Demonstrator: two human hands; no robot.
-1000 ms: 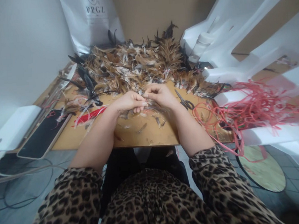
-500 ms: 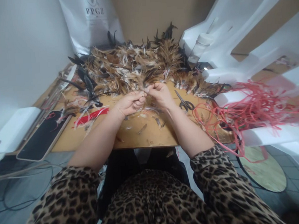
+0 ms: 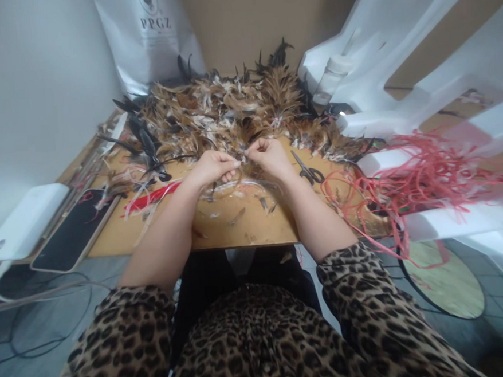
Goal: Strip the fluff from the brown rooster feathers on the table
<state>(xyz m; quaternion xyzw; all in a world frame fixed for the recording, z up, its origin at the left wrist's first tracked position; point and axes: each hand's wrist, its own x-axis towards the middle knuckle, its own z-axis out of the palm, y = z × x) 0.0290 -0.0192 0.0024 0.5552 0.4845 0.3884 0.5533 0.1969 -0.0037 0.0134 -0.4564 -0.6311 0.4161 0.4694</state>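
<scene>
My left hand (image 3: 218,169) is closed in a pinch, its fingertips beside those of my right hand. What it pinches is too small to tell. My right hand (image 3: 269,155) pinches what looks like a small brown feather, partly hidden by the fingers. Just beyond both hands lies a broad heap of brown and black feathers (image 3: 224,104). Loose feather bits (image 3: 237,216) are scattered on the tabletop below the hands. Scissors (image 3: 308,168) with dark handles lie to the right of my right hand.
Red strips (image 3: 159,196) lie on the wooden table (image 3: 246,233), left of my hands. Farther left are a phone (image 3: 71,232) and a white power bank (image 3: 25,221). Tangled pink ribbons (image 3: 431,176) spread over white foam pieces at right. A bottle (image 3: 332,79) and white bag (image 3: 151,46) stand behind.
My fingertips have drawn slightly apart, the left hand shifting a little left. Both hands stay pinched. The whole view has shifted slightly.
</scene>
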